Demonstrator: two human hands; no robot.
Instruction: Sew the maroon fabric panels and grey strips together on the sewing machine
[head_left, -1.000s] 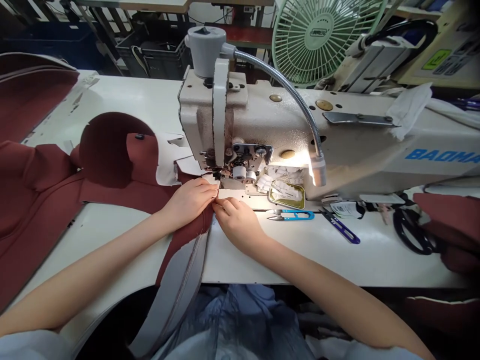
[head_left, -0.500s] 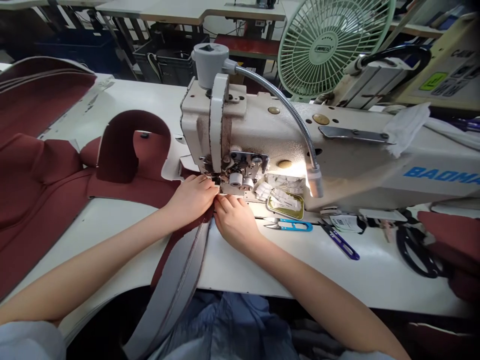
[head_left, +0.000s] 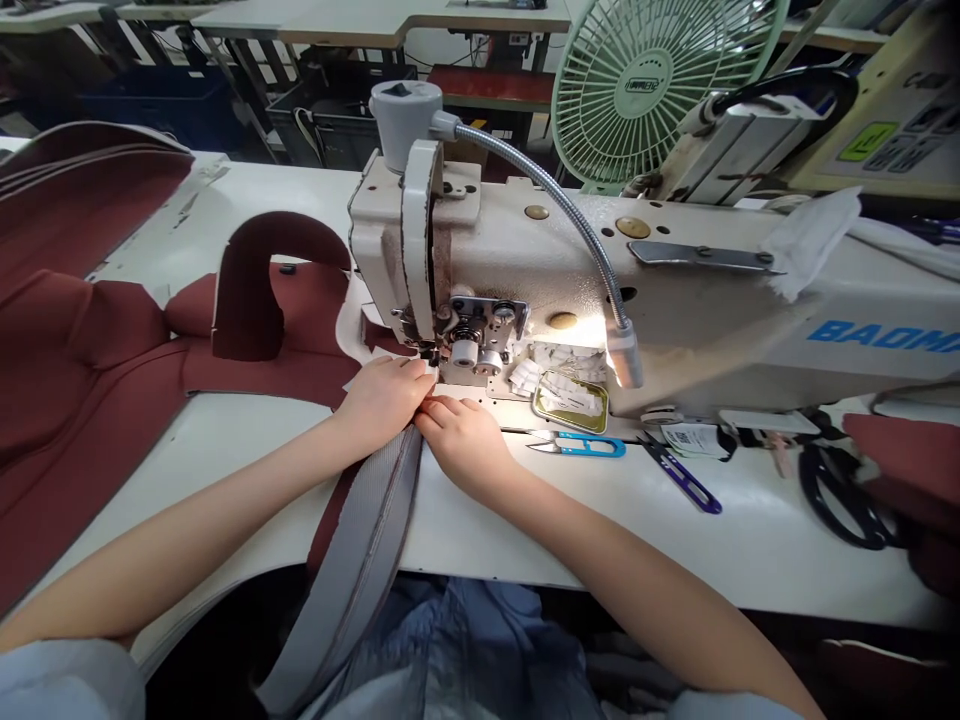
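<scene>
Both hands pinch the fabric strip [head_left: 369, 535] at its far end. The left hand [head_left: 382, 400] has its curled fingers closed on the edge, and the right hand [head_left: 465, 445] has its fingertips pressed together against it, the two hands touching. That end lies just before the presser foot [head_left: 433, 353] of the sewing machine [head_left: 540, 260]. The strip's long axis runs from the needle towards the person, grey side up, over the table [head_left: 225, 440] edge and down to the left. Blue snips [head_left: 581, 445] lie near the right hand.
</scene>
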